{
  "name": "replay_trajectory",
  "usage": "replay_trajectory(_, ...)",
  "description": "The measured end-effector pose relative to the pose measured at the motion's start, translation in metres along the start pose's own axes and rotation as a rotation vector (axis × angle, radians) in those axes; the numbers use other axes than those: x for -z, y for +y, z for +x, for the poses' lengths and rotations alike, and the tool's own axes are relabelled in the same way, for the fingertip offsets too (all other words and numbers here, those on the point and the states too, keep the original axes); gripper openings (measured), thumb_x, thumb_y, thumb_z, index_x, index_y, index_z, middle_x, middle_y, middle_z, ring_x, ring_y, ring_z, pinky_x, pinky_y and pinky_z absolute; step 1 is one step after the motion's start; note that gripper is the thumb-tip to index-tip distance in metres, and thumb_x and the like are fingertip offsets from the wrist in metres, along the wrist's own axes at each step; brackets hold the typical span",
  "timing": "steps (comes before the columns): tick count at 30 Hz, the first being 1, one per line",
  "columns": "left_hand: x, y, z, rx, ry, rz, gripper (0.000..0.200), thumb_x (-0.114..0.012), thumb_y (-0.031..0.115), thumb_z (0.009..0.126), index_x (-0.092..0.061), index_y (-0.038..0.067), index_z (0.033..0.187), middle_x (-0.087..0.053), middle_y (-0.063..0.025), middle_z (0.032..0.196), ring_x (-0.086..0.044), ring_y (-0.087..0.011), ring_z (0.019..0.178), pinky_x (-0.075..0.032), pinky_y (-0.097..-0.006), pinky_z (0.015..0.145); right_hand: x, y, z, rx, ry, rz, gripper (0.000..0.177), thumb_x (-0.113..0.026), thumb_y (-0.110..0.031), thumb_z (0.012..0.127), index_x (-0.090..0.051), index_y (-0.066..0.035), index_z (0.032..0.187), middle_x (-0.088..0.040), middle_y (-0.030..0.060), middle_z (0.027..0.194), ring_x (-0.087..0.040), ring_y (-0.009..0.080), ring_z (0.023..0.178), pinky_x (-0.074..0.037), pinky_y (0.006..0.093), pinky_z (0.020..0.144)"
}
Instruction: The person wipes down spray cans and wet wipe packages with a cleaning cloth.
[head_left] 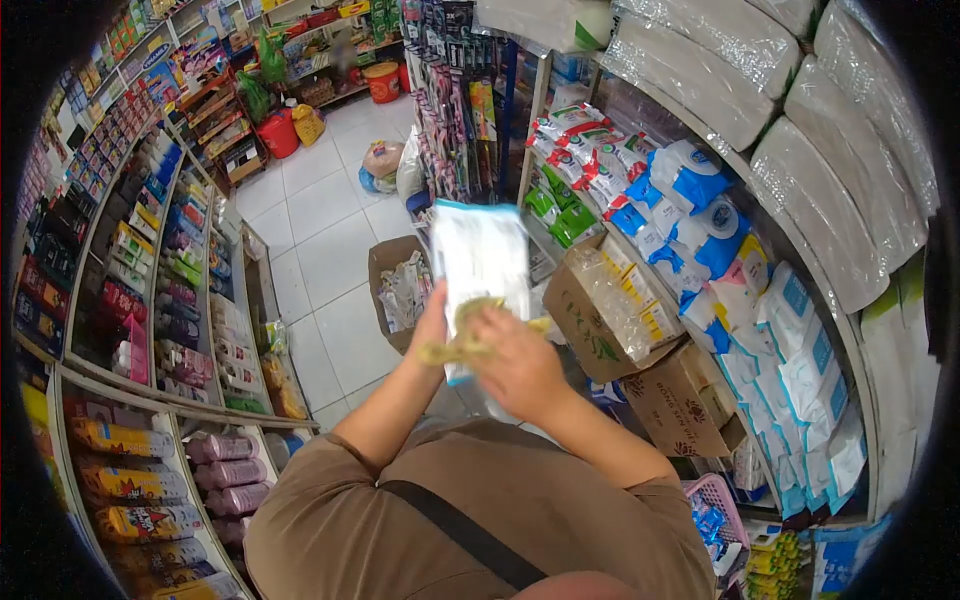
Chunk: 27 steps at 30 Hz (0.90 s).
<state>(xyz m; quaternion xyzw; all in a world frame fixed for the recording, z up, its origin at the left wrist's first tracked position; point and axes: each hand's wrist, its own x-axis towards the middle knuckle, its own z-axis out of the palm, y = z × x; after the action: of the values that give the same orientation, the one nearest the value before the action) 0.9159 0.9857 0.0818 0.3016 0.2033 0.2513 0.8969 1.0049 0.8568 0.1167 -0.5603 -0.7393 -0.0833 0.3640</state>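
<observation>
A white packet with blue edges (482,245) is held up in front of my chest. My left hand (434,318) is closed on its left side, with part of the fingers hidden behind it. Against the packet's lower front, my right hand (515,358) presses a yellowish cloth (455,353), its fingers bunched around it. The cloth and the fingers are slightly blurred. Similar white and blue packets (790,370) lie stacked on the shelf to my right.
Open cardboard boxes (680,410) stand close on my right, below shelves of blue-and-white packs (690,205). Another carton (392,252) sits on the tiled floor (315,245) ahead. Bottle-filled shelves (150,500) line my left. A pink basket (715,492) is at lower right.
</observation>
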Motion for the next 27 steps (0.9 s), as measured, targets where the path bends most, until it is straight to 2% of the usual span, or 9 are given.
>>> replay_trajectory(5,-0.002,-0.002,-0.004,-0.134,-0.191,-0.27,0.066,-0.02,0.053,0.089,-0.032,0.004,0.131,-0.043,-0.0184,0.128,-0.047,-0.0307,0.113,-0.037,-0.043,0.097,0.01,0.01,-0.007,0.029,-0.012,-0.044,0.036,-0.062,-0.015,0.07,-0.06,-0.012,0.106,-0.046,0.012,0.126,-0.039,0.0337,0.12,-0.032,0.0433,0.1)
replay_trajectory(9,-0.013,-0.021,-0.016,-0.047,-0.047,-0.212,0.065,-0.016,0.052,0.09,-0.03,0.004,0.132,-0.042,-0.0169,0.129,-0.046,-0.0302,0.115,-0.037,-0.0432,0.097,0.022,0.018,0.002,-0.264,0.102,0.151,0.038,-0.056,-0.012,0.078,-0.056,-0.011,0.116,-0.045,0.0148,0.127,-0.037,0.0366,0.121,-0.033,0.0409,0.099)
replay_trajectory(12,-0.009,-0.027,-0.019,0.02,-0.18,-0.142,0.064,-0.017,0.051,0.09,-0.03,0.004,0.132,-0.043,-0.0161,0.128,-0.048,-0.0301,0.113,-0.039,-0.0429,0.095,0.025,0.037,0.003,-0.434,0.183,0.319,0.036,-0.053,-0.011,0.081,-0.055,-0.008,0.116,-0.047,0.0186,0.124,-0.039,0.0341,0.121,-0.034,0.036,0.097)
replay_trajectory(13,-0.007,-0.026,-0.018,0.047,-0.243,-0.23,0.064,-0.019,0.051,0.09,-0.03,0.004,0.132,-0.044,-0.016,0.127,-0.049,-0.0301,0.112,-0.04,-0.043,0.094,0.019,0.048,0.001,-0.438,0.345,0.383,0.032,-0.05,-0.011,0.084,-0.055,-0.004,0.114,-0.051,0.0209,0.118,-0.045,0.0307,0.115,-0.036,0.0323,0.094)
replay_trajectory(16,0.005,-0.024,-0.008,0.145,-0.424,-0.49,0.063,-0.023,0.051,0.09,-0.031,0.004,0.132,-0.047,-0.0159,0.124,-0.051,-0.03,0.109,-0.043,-0.0432,0.091,-0.005,0.068,-0.019,-0.807,0.354,0.681,0.032,-0.047,-0.015,0.089,-0.051,-0.001,0.118,-0.051,0.0178,0.117,-0.047,0.0245,0.111,-0.035,0.0298,0.093)
replay_trajectory(19,0.014,-0.02,0.01,0.141,-0.442,-0.522,0.066,-0.024,0.054,0.089,-0.032,0.005,0.132,-0.046,-0.0155,0.126,-0.052,-0.0297,0.108,-0.043,-0.0439,0.09,-0.028,0.057,-0.021,-0.926,0.493,0.989,0.038,-0.041,-0.022,0.093,-0.044,0.001,0.123,-0.05,0.0133,0.119,-0.046,0.0199,0.11,-0.032,0.0282,0.094)
replay_trajectory(23,0.025,-0.008,0.026,0.15,-0.349,-0.359,0.067,-0.024,0.055,0.088,-0.031,0.005,0.133,-0.045,-0.0153,0.126,-0.053,-0.0296,0.107,-0.043,-0.0437,0.09,-0.041,0.058,-0.009,-0.931,0.376,0.791,0.05,-0.034,-0.032,0.095,-0.029,0.001,0.133,-0.045,0.0124,0.125,-0.041,0.0183,0.115,-0.03,0.0272,0.096)
replay_trajectory(26,0.04,-0.002,0.042,0.253,-0.252,-0.393,0.067,-0.025,0.055,0.088,-0.031,0.005,0.133,-0.044,-0.0153,0.128,-0.052,-0.0309,0.108,-0.043,-0.0446,0.091,-0.064,0.073,-0.003,-1.027,0.351,0.979,0.054,-0.031,-0.036,0.095,-0.023,-0.002,0.136,-0.041,0.0131,0.129,-0.037,0.0187,0.119,-0.028,0.0299,0.099)
replay_trajectory(27,0.061,-0.008,0.05,0.213,-0.392,-0.394,0.067,-0.026,0.055,0.088,-0.03,0.005,0.133,-0.043,-0.0151,0.129,-0.051,-0.0327,0.108,-0.042,-0.0461,0.091,-0.063,0.075,0.006,-1.112,0.266,1.039,0.055,-0.031,-0.038,0.095,-0.023,-0.003,0.137,-0.038,0.0148,0.131,-0.034,0.0209,0.121,-0.028,0.0321,0.1)
